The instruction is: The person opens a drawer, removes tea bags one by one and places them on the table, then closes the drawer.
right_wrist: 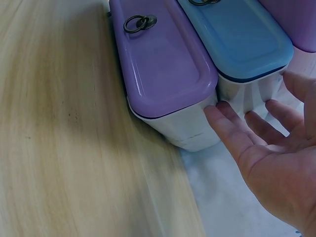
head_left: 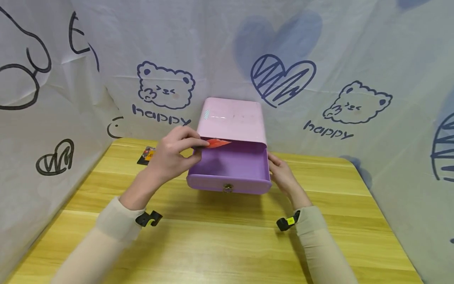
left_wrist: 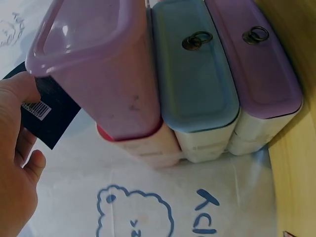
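Note:
A small drawer cabinet (head_left: 232,116) stands at the back of the table, its top purple drawer (head_left: 228,184) pulled out. Over that drawer's left edge, my left hand (head_left: 177,152) pinches a thin flat packet (head_left: 217,143) between thumb and fingers. Its upper face is red; the left wrist view shows a black back (left_wrist: 57,111) with a barcode. My right hand (head_left: 283,175) is at the cabinet's right side, fingers extended. In the right wrist view its fingertips (right_wrist: 212,111) appear to touch the pale side wall, below the open drawer's level.
Below the open drawer are a closed blue drawer (left_wrist: 197,84) and a closed purple drawer (left_wrist: 266,74), each with a ring pull. A dark packet with an orange picture (head_left: 146,155) lies on the wooden table (head_left: 220,244) at left. Printed cloth (head_left: 220,51) hangs behind.

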Motion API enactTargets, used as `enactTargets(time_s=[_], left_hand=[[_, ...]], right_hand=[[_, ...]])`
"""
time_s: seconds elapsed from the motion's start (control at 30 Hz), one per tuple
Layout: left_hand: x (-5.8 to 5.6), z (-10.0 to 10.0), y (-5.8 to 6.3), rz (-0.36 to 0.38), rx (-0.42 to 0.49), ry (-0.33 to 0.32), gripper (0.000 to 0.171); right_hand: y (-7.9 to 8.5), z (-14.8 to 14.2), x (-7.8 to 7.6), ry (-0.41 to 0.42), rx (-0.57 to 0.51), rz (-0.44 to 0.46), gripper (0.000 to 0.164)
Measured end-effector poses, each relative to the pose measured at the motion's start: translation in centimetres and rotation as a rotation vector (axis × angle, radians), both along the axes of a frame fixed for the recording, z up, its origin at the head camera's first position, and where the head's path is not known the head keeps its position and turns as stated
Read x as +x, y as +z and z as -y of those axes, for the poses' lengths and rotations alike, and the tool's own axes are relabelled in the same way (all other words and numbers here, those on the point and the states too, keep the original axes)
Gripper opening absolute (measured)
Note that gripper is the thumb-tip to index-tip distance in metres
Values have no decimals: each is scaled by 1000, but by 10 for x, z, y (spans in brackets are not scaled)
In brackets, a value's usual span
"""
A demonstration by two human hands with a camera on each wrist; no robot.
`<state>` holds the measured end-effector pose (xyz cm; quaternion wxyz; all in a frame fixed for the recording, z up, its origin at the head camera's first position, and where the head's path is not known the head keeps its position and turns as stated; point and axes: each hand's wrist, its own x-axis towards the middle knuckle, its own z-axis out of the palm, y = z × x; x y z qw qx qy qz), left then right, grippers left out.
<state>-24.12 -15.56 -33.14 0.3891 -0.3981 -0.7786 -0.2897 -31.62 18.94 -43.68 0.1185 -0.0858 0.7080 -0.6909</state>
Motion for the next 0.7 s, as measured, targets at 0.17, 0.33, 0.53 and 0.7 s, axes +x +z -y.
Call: enactTargets(time_s=[0.17, 0.33, 0.53, 0.7], left_hand=[[2, 14, -8, 6, 81, 64, 27], [0, 29, -16, -23, 158, 149, 24], [-7, 48, -32, -49, 255, 262, 24], [-18, 62, -48, -45, 243, 352, 22]], right_hand=[[0, 0, 0, 1, 0, -6, 56], [1, 0, 0, -1, -1, -9, 56], [0, -1, 1, -6, 1, 0, 56], [0, 0, 1, -3, -10, 2, 56]])
